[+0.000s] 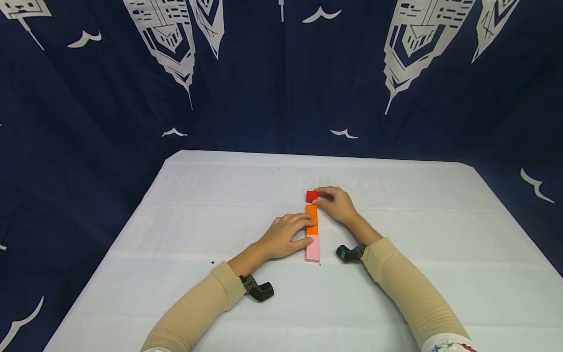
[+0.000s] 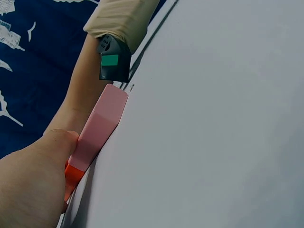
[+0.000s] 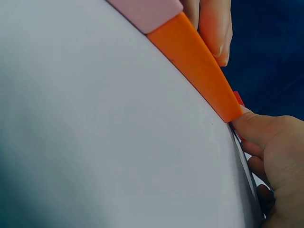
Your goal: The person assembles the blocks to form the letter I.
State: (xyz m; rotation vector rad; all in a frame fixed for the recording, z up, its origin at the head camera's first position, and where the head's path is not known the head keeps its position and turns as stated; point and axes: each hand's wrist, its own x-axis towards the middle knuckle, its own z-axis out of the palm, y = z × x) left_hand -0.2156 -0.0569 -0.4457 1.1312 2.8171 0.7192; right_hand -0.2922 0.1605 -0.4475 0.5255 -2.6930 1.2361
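Note:
A pink block [image 1: 313,252] and an orange block [image 1: 311,212] lie end to end on the white table, forming one straight strip. Past the orange block's far end sits a small red block [image 1: 311,196], with a narrow gap between them in the head view. My left hand [image 1: 283,237] rests on the strip from the left, its fingers over the orange block and its thumb at the pink one. From the right, my right hand [image 1: 337,204] pinches the red block between thumb and index finger. In the right wrist view the red block [image 3: 239,98] is mostly hidden.
The white-covered table [image 1: 418,215] spreads out on both sides of the strip. A dark blue curtain [image 1: 264,88] with white prints hangs behind it. Black wrist devices [image 1: 260,291] sit on both forearms, and a dark speck [image 1: 213,262] lies left of the left wrist.

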